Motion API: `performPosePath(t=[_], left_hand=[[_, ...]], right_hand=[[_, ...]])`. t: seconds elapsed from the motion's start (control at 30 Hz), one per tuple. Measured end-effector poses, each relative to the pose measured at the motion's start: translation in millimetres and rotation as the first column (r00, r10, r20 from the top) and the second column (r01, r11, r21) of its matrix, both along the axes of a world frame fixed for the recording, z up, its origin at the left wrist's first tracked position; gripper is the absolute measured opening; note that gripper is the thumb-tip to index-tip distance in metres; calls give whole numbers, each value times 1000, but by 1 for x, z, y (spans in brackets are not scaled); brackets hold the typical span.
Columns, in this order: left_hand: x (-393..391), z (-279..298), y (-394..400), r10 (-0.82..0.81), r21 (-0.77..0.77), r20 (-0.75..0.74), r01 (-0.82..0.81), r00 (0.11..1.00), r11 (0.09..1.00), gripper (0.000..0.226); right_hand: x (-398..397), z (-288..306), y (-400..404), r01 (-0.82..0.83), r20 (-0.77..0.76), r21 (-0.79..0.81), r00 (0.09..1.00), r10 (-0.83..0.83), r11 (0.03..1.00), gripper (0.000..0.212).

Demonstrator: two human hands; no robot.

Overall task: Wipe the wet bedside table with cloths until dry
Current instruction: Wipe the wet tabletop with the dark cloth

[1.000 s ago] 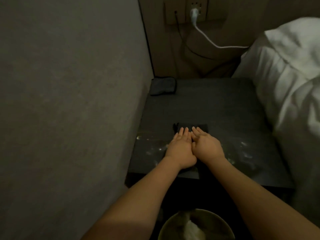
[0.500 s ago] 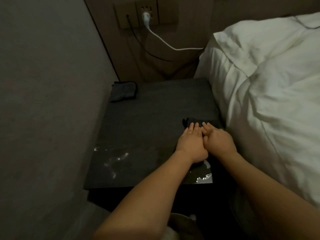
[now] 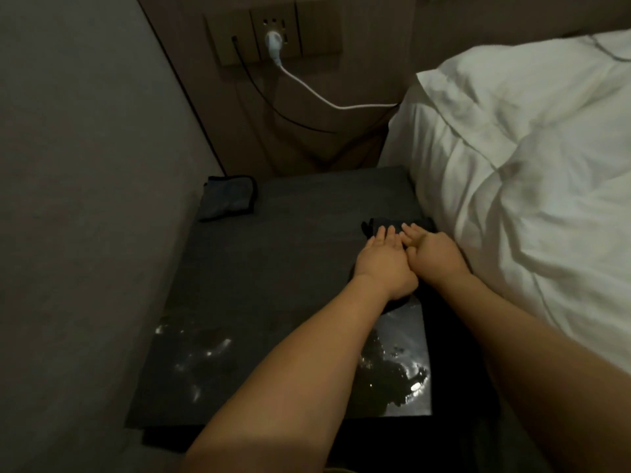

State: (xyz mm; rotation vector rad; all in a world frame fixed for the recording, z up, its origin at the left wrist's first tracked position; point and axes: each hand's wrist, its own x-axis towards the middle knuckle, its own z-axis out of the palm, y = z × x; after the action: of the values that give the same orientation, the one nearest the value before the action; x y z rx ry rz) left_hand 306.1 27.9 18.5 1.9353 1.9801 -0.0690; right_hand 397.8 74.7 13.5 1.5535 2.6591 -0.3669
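Mid-wipe. Both my hands flat, fingers straight, pressing dark cloth [image 3: 397,225] onto table [image 3: 273,268] at right edge, just beside bed [image 3: 512,199]. Left hand [image 3: 384,264] and right hand [image 3: 435,254] touching side by side, gripping nothing. Far half of table looks matte, probably dry. Puddles [image 3: 396,367] shine along near edge, both sides. Next: drag cloth back toward me through wet strip. Second cloth [image 3: 228,198] idle at far-left corner. No readable writing or brands.
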Motion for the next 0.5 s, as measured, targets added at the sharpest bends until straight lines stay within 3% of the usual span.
performPosePath(t=[0.23, 0.5], left_hand=[[-12, 0, 27, 19, 21, 16, -20, 1000, 1000, 75], [-6, 1, -6, 7, 11, 38, -8, 999, 1000, 77]], right_hand=[[-14, -3, 32, 26, -27, -16, 999, -26, 1000, 49], [-4, 1, -4, 7, -26, -64, 1000, -9, 998, 48]])
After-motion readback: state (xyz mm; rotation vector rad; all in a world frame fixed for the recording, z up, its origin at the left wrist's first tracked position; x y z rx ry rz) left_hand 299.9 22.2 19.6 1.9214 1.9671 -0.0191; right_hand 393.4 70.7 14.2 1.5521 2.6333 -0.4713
